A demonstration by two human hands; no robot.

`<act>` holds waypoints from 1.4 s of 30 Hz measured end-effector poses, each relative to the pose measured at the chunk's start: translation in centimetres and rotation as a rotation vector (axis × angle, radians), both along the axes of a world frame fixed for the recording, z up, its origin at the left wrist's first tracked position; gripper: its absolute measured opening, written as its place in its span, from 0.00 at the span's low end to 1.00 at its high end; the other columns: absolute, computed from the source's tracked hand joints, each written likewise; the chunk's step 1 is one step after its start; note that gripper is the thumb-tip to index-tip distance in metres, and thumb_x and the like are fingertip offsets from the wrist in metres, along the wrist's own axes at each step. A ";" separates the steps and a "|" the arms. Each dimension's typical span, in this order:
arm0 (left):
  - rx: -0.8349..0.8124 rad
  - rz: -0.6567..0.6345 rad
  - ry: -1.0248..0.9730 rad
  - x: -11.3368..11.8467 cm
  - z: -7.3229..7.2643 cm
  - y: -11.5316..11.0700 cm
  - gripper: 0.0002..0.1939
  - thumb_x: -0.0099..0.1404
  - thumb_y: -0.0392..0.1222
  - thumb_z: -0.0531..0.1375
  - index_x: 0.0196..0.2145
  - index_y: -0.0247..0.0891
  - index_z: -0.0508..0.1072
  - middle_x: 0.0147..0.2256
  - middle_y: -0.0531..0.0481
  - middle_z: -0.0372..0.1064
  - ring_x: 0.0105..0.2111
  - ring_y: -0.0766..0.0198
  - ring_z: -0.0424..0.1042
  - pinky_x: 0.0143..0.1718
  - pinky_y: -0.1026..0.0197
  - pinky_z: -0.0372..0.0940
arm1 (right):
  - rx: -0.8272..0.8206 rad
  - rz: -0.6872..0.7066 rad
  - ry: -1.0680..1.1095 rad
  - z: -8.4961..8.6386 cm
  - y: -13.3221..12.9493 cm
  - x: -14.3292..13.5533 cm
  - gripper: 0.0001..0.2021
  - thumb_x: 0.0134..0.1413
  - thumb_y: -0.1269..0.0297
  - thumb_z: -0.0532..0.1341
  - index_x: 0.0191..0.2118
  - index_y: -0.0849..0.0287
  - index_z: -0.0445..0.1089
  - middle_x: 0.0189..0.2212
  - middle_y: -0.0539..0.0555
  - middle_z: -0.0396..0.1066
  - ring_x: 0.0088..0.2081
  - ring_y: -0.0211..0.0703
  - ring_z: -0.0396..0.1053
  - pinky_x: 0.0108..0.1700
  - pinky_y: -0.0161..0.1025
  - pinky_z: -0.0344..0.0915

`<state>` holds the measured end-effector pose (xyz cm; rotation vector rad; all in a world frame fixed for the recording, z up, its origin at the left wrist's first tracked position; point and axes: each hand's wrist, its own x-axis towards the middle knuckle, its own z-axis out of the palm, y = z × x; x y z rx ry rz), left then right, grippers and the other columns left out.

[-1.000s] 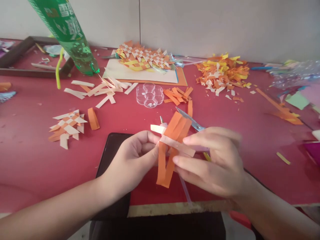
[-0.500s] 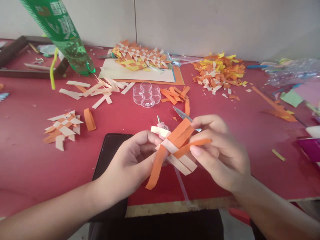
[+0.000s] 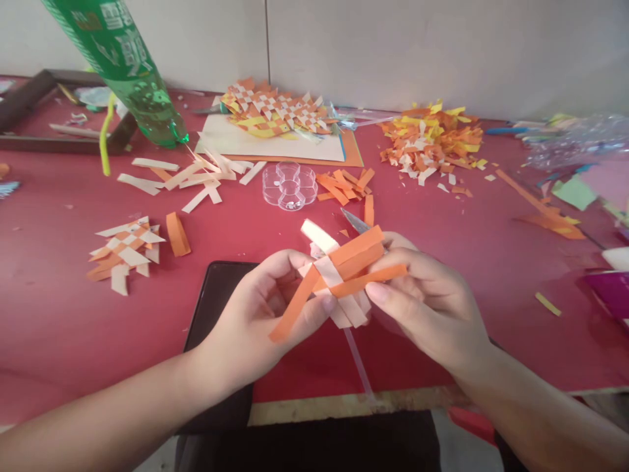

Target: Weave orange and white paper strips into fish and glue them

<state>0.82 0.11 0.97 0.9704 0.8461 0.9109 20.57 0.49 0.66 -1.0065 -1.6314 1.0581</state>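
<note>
Between my two hands is a small weave of orange and cream paper strips (image 3: pixel 329 272), held just above the table's front part. My left hand (image 3: pixel 268 298) pinches its left side, with the thumb on top and the fingers mostly hidden behind. One orange strip end hangs down across that thumb. On the right, my right hand (image 3: pixel 425 295) is closed on an orange strip (image 3: pixel 376 278) of the weave between thumb and fingers. Behind that hand, the scissors (image 3: pixel 354 221) show only a blade. Farther left on the red table lies a finished-looking woven paper fish (image 3: pixel 128 248), beside a folded orange strip (image 3: pixel 177 234).
A black phone (image 3: pixel 209 328) lies under my left forearm. Cream strips (image 3: pixel 196 176), orange strips (image 3: pixel 344 185) and a clear flower-shaped tray (image 3: pixel 289 186) lie beyond. A green bottle (image 3: pixel 128 72) stands back left. Paper scraps (image 3: pixel 432 141) and woven pieces (image 3: pixel 280 110) are near the wall.
The weave has turned slightly in my hands, its cream strip now pointing up more at the back. My right hand has shifted a little left with the orange strip.
</note>
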 end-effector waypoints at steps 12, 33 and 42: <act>-0.128 -0.015 0.024 0.0 0.1 0.1 0.09 0.62 0.39 0.65 0.31 0.38 0.67 0.32 0.50 0.77 0.32 0.63 0.78 0.37 0.62 0.74 | -0.043 0.061 0.051 0.4 0.2 -0.2 0.06 0.57 0.72 0.61 0.36 0.53 0.71 0.32 0.48 0.73 0.32 0.36 0.73 0.33 0.34 0.73; -0.110 -0.036 0.027 -0.2 0.4 0.1 0.09 0.62 0.38 0.66 0.36 0.38 0.67 0.30 0.54 0.78 0.29 0.66 0.79 0.32 0.68 0.72 | -0.017 -0.178 -0.008 0.1 -0.5 -0.4 0.13 0.49 0.72 0.68 0.28 0.54 0.62 0.22 0.43 0.66 0.20 0.29 0.65 0.20 0.26 0.66; -0.104 0.073 0.019 -0.3 -0.6 0.3 0.09 0.61 0.41 0.67 0.39 0.39 0.76 0.38 0.50 0.79 0.38 0.62 0.78 0.40 0.64 0.72 | -0.114 -0.230 0.103 -0.3 0.1 0.1 0.13 0.51 0.69 0.68 0.36 0.51 0.63 0.26 0.45 0.74 0.26 0.37 0.75 0.27 0.32 0.75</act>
